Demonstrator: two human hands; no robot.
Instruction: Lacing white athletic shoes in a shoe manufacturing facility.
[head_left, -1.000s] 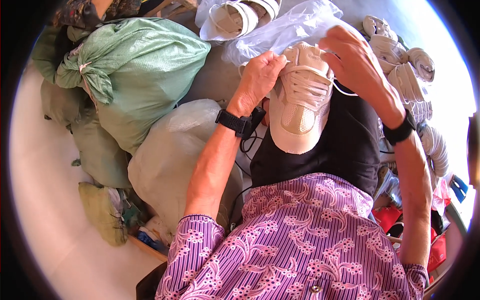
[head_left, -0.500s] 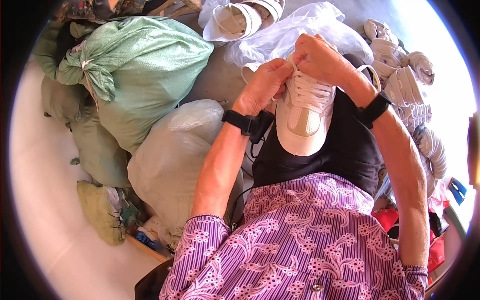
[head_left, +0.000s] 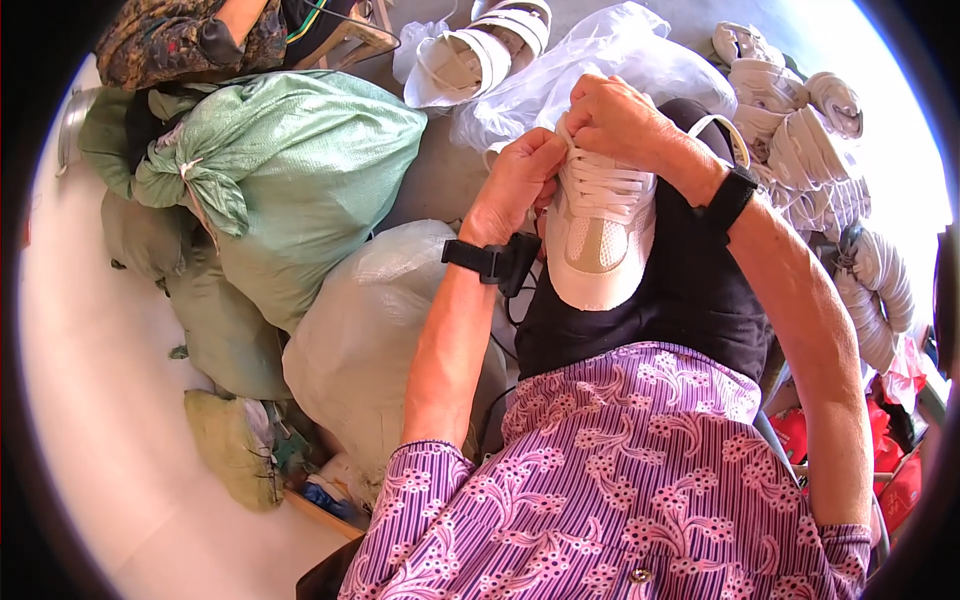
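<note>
A white and beige sneaker (head_left: 598, 265) rests on my dark-trousered lap with its toe toward me. Its flat, pale shoelace (head_left: 607, 185) is threaded in rows up the tongue. My left hand (head_left: 518, 180) is closed in a pinch on the lace at the upper left of the eyelets. Beside it, my right hand (head_left: 622, 120) is also closed on the lace, covering the shoe's collar. A loose loop of lace (head_left: 735, 135) arcs out to the right of the right hand. The fingertips partly hide where the lace is gripped.
A green woven sack (head_left: 310, 150) and a pale stuffed sack (head_left: 370, 310) stand at my left. Clear plastic film (head_left: 590, 50) lies ahead, near more sneakers (head_left: 465, 65). Several white shoes (head_left: 800, 140) are piled at the right. Another person's camouflage sleeve (head_left: 190, 40) shows at the far left.
The view has shifted, bringing more of the other person's sleeve into sight. Both hands stay closed on the lace, the right one slightly farther left. The shoe stays on my lap.
</note>
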